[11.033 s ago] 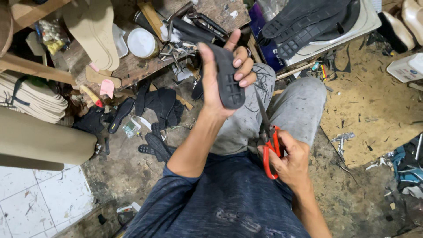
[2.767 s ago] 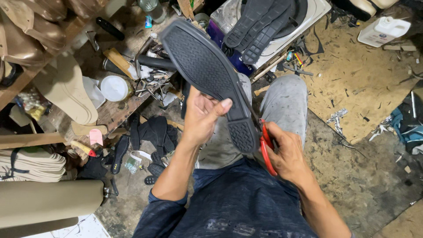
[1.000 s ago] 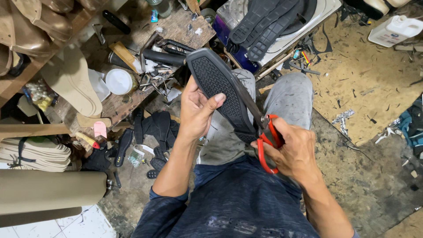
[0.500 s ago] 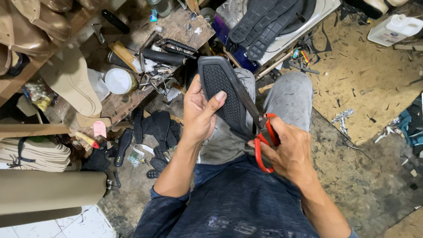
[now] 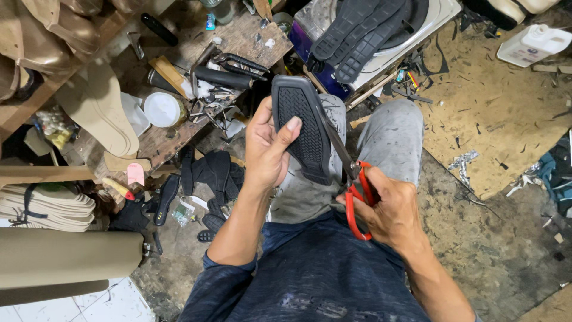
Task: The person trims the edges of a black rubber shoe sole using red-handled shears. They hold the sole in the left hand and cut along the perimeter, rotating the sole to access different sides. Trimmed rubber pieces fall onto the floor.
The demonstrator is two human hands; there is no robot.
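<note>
Black shoe sole (image 5: 302, 128) held upright in left hand (image 5: 267, 146), tread side facing up, thumb pressed across tread to steady it against the cut. Right hand (image 5: 390, 209) clenched through red handles of scissors (image 5: 351, 179), blades laid along right edge of sole, apparently for trimming. Held mid-air over lap, well lit. More black soles (image 5: 357, 36) stacked far right; cluttered wooden bench (image 5: 238, 42) far left.
</note>
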